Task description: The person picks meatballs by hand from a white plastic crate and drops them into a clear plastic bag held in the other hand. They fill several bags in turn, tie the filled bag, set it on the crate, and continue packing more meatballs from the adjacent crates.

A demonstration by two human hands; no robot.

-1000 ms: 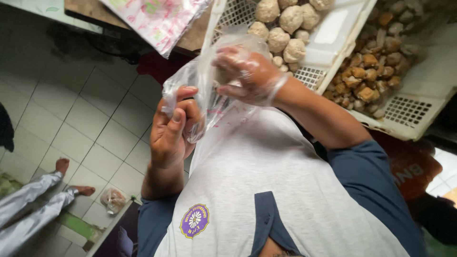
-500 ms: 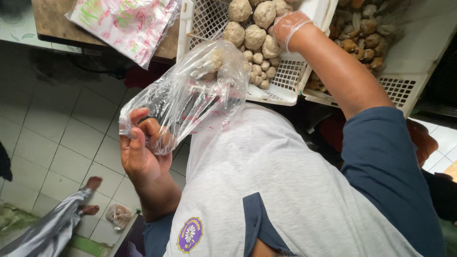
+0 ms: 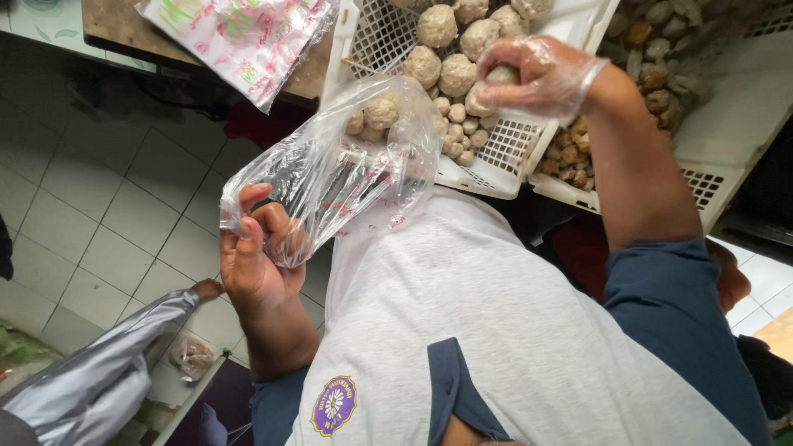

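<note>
My left hand [image 3: 258,258] pinches the edge of a clear plastic bag [image 3: 334,177], which hangs open in front of my grey shirt. A few pale meatballs [image 3: 376,111] show at the bag's top; I cannot tell whether they lie inside it or behind it. My right hand [image 3: 533,76] wears a thin clear glove and is closed on pale meatballs over a white perforated tray [image 3: 504,157]. That tray holds several large and small beige meatballs [image 3: 450,74].
A second white tray [image 3: 727,177] at the right holds brownish fried pieces [image 3: 661,74]. A stack of printed plastic bags [image 3: 248,37] lies on a wooden table edge [image 3: 111,29]. Below left, another person's grey trouser leg [image 3: 83,392] and bare foot [image 3: 206,289] rest on the tiled floor [image 3: 99,206].
My right hand left the bag's mouth, reached up to the tray and closed on meatballs. My left hand lowered slightly, keeping hold of the bag.
</note>
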